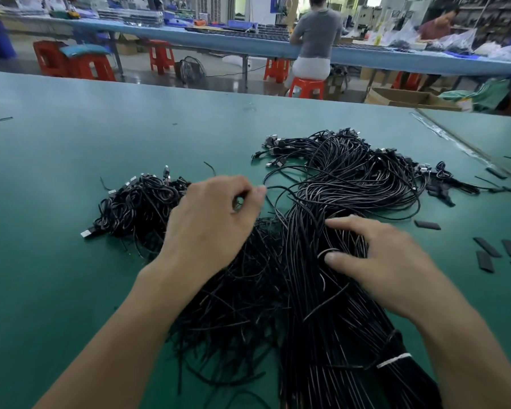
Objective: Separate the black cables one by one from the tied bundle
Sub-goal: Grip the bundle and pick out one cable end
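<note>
A thick bundle of black cables point(331, 305) runs from the near right edge up the green table, held together near the bottom by a white tie point(394, 360). Its far ends point(337, 160) fan out with USB plugs. To the left lies a loose heap of separated black cables point(139, 205), and more loose strands point(233, 308) spread in the middle. My left hand point(210, 219) hovers over the loose cables with fingers curled, pinching a thin cable at its fingertips. My right hand point(381, 255) rests on the bundle, fingers spread and slightly bent over the strands.
Small black sleeve pieces point(487, 246) lie scattered on the green table point(56, 261) at the right. Beyond the table's far edge are red stools point(306, 87), cardboard boxes point(401, 97) and another long bench where two people work.
</note>
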